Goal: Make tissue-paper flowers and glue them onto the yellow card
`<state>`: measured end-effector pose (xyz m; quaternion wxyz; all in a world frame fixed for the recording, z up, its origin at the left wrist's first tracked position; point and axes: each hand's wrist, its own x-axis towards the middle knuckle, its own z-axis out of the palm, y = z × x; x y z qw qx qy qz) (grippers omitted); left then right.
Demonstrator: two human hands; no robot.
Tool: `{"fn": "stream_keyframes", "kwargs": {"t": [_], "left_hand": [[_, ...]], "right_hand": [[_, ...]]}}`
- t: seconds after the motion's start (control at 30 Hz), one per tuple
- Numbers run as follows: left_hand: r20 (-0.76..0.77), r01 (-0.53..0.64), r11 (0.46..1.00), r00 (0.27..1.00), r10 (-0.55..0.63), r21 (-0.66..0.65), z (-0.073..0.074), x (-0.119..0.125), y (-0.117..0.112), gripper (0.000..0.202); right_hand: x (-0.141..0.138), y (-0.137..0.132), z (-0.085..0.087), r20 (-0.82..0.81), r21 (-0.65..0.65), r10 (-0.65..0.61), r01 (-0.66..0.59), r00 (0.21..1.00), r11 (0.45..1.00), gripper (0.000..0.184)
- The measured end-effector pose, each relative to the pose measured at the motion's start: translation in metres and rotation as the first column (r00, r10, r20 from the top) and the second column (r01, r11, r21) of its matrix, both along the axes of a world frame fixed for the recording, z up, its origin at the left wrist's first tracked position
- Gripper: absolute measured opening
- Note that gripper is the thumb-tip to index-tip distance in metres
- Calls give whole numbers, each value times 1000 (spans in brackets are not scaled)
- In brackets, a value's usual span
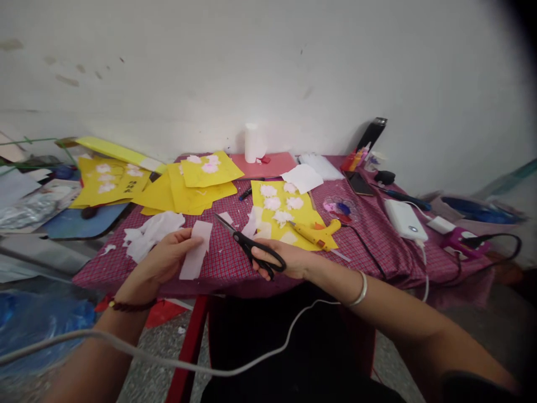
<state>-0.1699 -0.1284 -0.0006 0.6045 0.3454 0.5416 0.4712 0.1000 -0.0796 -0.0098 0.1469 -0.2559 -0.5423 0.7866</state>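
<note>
Between the thumb and fingers of my left hand (170,254) is a pale pink paper strip (197,252), held upright over the table's front edge. My right hand (283,258) grips black-handled scissors (247,242), their blades pointing up and left. The blade tips are close to the strip's right side but apart from it. Crumpled pale tissue paper (153,232) lies behind my left hand. Beyond the scissors, a yellow sheet (308,215) carries several pale pink paper flowers (272,202). A yellow glue gun (321,234) rests on that sheet.
More yellow sheets (197,196) lie at the back left. A white roll (251,143) stands on a red sheet (279,163) by the wall. A white power bank (406,220) and purple power strip (465,243) are at the right. A white cable (188,366) crosses in front of me.
</note>
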Motion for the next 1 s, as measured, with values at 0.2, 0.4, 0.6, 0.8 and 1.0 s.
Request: {"fn": "stream_keyframes", "kwargs": {"t": [0.2,0.4,0.6,0.8,1.0], "left_hand": [[15,-91,988,996,90,122,5,-10,6,23],[-40,38,994,999,-34,104,6,-13,15,26],[-78,87,994,994,-82,66,-1,-18,20,23],[35,-71,989,997,67,128,2,-17,30,28],[109,-204,967,976,189,151,-1,-15,37,19]], "right_hand": [[-4,6,15,50,-19,135,-134,990,991,50],[-14,14,25,113,106,189,-201,975,974,44],[-21,21,17,170,140,154,-179,973,974,42],[-23,27,13,54,-197,124,-111,991,974,42],[-22,30,17,43,-383,133,-106,990,917,43]]}}
